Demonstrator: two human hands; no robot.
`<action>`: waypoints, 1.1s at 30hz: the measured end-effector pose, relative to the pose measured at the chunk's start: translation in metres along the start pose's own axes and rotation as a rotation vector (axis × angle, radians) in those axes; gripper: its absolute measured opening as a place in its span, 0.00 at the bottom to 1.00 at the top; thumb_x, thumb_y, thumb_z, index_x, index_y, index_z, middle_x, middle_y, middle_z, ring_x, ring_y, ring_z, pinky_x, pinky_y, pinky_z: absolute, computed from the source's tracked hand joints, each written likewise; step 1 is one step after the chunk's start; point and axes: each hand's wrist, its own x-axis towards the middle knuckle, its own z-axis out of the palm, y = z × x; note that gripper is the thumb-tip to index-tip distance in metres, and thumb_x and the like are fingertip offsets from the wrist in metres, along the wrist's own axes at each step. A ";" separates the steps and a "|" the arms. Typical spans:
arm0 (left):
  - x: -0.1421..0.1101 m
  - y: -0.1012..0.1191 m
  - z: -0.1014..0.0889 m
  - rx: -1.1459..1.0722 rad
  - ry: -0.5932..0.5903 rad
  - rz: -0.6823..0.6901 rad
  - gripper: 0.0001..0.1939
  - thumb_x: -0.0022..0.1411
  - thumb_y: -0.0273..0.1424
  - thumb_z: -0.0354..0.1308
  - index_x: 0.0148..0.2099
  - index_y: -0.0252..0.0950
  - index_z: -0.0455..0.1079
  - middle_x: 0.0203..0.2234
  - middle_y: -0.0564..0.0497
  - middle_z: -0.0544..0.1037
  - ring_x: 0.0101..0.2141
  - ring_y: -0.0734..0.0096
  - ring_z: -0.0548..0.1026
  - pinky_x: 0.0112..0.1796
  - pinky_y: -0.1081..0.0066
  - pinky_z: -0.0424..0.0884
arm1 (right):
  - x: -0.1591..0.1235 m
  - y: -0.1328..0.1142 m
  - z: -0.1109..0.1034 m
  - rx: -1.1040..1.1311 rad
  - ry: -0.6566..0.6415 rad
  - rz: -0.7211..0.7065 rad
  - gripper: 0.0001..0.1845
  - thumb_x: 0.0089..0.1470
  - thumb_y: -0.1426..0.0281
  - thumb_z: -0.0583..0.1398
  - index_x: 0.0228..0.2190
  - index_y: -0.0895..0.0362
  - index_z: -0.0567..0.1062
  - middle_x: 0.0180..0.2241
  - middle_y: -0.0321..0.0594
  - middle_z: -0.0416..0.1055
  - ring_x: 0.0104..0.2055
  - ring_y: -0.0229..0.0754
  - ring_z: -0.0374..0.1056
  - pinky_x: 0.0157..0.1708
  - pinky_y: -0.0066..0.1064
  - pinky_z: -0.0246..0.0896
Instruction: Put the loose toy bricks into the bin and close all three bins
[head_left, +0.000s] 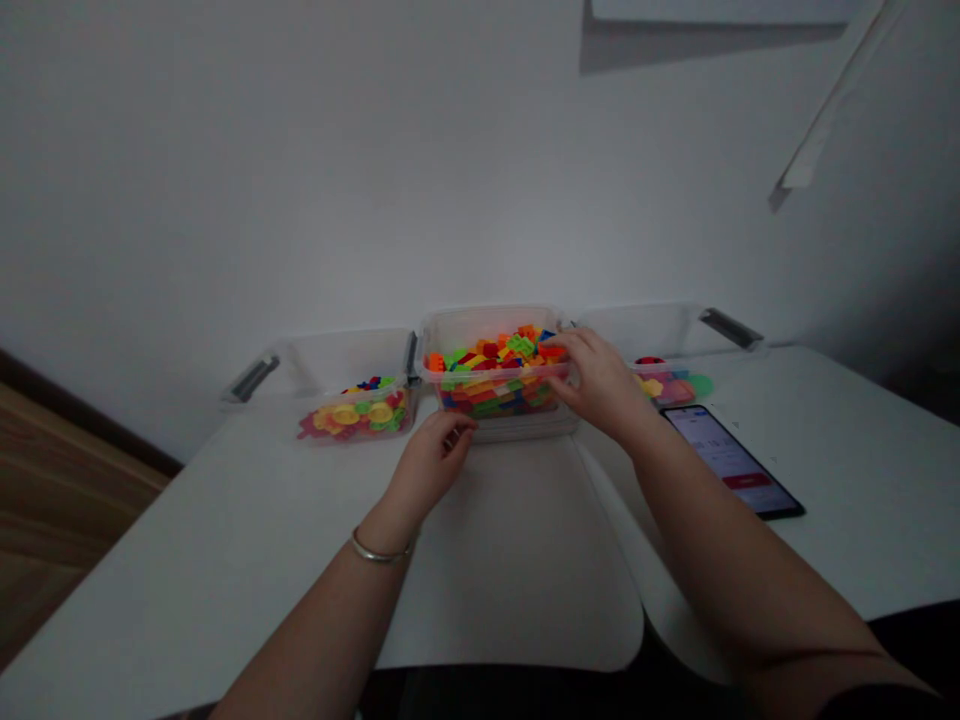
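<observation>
A clear plastic box (495,312) heaped with colourful toy building bricks (491,365) stands at the middle of the table's back, on a flat clear layer. My right hand (596,380) is at its right front corner. The fingers reach over the rim beside orange and blue bricks, with the thumb apart and lower; no brick shows clearly in its grasp. My left hand (435,455) hovers low, just before the box's front left corner. Its fingers curl in toward the thumb, and whatever they may hold is hidden. A silver bangle circles that wrist.
To the left stands a clear box (345,345) of colourful plastic pieces. Another clear box (637,318) with coloured pieces is at the right, partly behind my right hand. A lit phone (731,460) lies by my right forearm. The wall rises directly behind the boxes.
</observation>
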 end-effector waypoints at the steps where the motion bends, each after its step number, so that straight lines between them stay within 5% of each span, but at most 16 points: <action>1: 0.000 0.000 0.000 0.001 0.010 0.007 0.08 0.63 0.30 0.52 0.40 0.37 0.72 0.32 0.49 0.74 0.30 0.71 0.72 0.31 0.71 0.69 | 0.000 0.002 -0.002 -0.024 -0.017 0.010 0.18 0.51 0.72 0.62 0.46 0.57 0.72 0.47 0.51 0.70 0.51 0.54 0.67 0.50 0.47 0.64; 8: 0.000 0.002 -0.004 0.015 0.076 0.058 0.07 0.63 0.29 0.52 0.39 0.37 0.72 0.32 0.49 0.73 0.31 0.70 0.71 0.29 0.73 0.69 | -0.004 0.008 -0.002 -0.184 -0.162 -0.028 0.08 0.48 0.73 0.65 0.33 0.57 0.73 0.36 0.47 0.74 0.42 0.53 0.69 0.44 0.45 0.66; 15: 0.001 0.012 -0.008 0.038 0.173 0.104 0.07 0.62 0.27 0.52 0.39 0.37 0.72 0.33 0.49 0.71 0.32 0.70 0.70 0.30 0.73 0.71 | -0.004 0.006 0.010 -0.268 -0.124 -0.021 0.03 0.52 0.72 0.63 0.31 0.56 0.72 0.35 0.47 0.73 0.43 0.53 0.68 0.41 0.44 0.66; 24: -0.001 0.008 -0.010 0.085 0.420 0.227 0.23 0.60 0.27 0.56 0.58 0.40 0.63 0.52 0.42 0.64 0.52 0.59 0.66 0.41 0.64 0.75 | -0.004 0.014 0.009 -0.118 -0.078 0.046 0.06 0.52 0.71 0.64 0.27 0.55 0.71 0.31 0.43 0.73 0.40 0.51 0.67 0.40 0.43 0.64; 33: -0.006 0.000 -0.008 -0.085 0.423 0.176 0.29 0.68 0.39 0.51 0.68 0.44 0.51 0.61 0.39 0.56 0.60 0.53 0.62 0.50 0.56 0.72 | -0.005 0.002 -0.010 -0.094 0.007 0.089 0.10 0.48 0.70 0.67 0.24 0.55 0.71 0.28 0.42 0.72 0.36 0.51 0.67 0.38 0.42 0.62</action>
